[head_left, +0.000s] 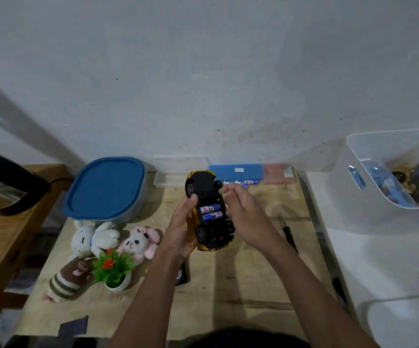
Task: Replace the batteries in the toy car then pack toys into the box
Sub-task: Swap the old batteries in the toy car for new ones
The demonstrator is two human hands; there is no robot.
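L hand (pixel 182 229) curled in grip; R hand (pixel 245 209) fingers pinched, raised.

The white plastic bin (pixel 369 197) at the right is cut off by the frame edge; its dark contents are blurred. Battery labels (pixel 211 212) in the overturned yellow toy car (pixel 209 212) cannot be read.

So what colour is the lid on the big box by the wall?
Blue lid, seen in the head view.
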